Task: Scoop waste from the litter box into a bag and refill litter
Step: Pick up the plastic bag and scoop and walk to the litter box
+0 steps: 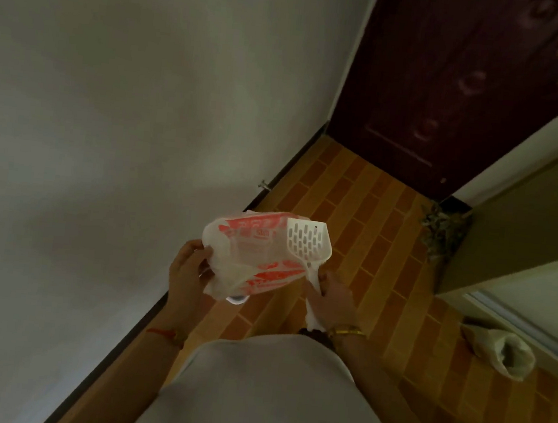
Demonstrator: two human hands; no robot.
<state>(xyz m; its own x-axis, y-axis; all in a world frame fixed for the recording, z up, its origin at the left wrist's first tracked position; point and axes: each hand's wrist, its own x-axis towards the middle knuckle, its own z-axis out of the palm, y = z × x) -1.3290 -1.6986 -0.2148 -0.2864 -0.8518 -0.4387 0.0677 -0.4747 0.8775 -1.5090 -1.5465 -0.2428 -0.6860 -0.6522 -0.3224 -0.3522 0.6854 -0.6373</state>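
Centre of frame: white plastic bag with red print, pinched at its left edge by the left hand. Right hand grips the bag's other side together with the handle of a white slotted litter scoop. Right wrist: gold bracelet. Left wrist: red string. Upper right: dark red door. Lower right, on the orange tiled floor: an open pale bag.

Single head view, tilted steeply down, close above hands; faces tiled floor, door ahead.
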